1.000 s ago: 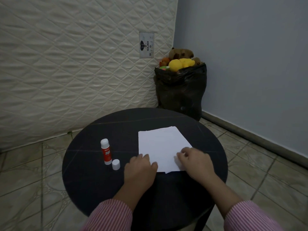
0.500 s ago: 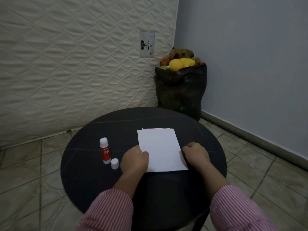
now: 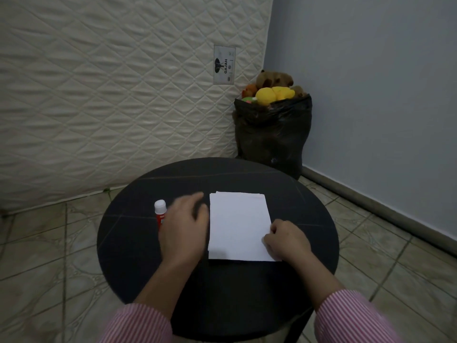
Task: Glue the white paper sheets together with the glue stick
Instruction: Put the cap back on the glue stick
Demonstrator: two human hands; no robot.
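Head view, looking down on a round black table (image 3: 138, 243). White paper sheets (image 3: 238, 226) lie stacked near the middle of it, a second edge just peeking out along the far side. My right hand (image 3: 286, 240) sits on the stack's near right corner, fingers (image 3: 268, 240) curled in on the paper edge; whether they pinch the sheet or only press it I cannot tell. My left hand (image 3: 184, 225) hovers just left of the stack, blurred, fingers (image 3: 197, 197) loosely spread and holding nothing. Glue stick (image 3: 160, 214) stands upright on the table beside that hand, white top, red body, lower part hidden behind my hand; contact with it is unclear. Striped pink sleeves (image 3: 346, 315) on both arms. Behind the table: quilted mattress (image 3: 111, 95) leaning on the wall, black bag (image 3: 272, 137) full of plush toys (image 3: 272, 91) in the corner, tiled floor (image 3: 49, 256).
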